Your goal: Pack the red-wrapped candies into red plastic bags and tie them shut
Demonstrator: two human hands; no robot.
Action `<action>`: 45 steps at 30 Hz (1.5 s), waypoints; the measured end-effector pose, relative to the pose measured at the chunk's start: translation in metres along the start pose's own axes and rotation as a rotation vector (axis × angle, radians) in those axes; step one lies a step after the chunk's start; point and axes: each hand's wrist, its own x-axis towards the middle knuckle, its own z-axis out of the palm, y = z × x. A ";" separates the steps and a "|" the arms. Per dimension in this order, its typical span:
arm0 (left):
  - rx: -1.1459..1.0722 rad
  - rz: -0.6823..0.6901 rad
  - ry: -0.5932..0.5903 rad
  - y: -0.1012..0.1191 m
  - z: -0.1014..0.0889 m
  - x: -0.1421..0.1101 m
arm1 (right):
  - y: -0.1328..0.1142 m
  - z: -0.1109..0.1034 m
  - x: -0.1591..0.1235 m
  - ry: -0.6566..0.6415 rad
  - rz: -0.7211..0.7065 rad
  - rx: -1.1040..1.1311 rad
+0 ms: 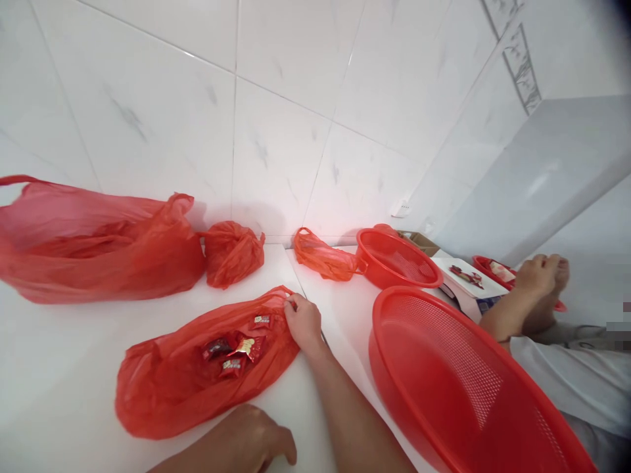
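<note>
A red plastic bag [162,387] lies flattened on the white table, with several wrapped candies [248,346] on or inside it. At the bag's upper right end, my right hand [304,323] pinches its edge between thumb and fingers. My left hand [249,437] hovers by the bag's near side, low in the view. Its index finger bends downward, apart from the thumb, and nothing shows in it. Part of that hand is cut off by the lower frame edge.
Behind lie a large red bag [98,256], a knotted red bag [233,256] and a small red bag [325,258]. Red baskets [394,259] and a large red basket [444,381] stand right. Beyond is another person's hands [539,279], near a white box [468,276].
</note>
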 end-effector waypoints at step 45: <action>0.498 -0.213 0.748 -0.062 -0.031 -0.011 | -0.008 -0.003 -0.027 -0.074 -0.487 0.060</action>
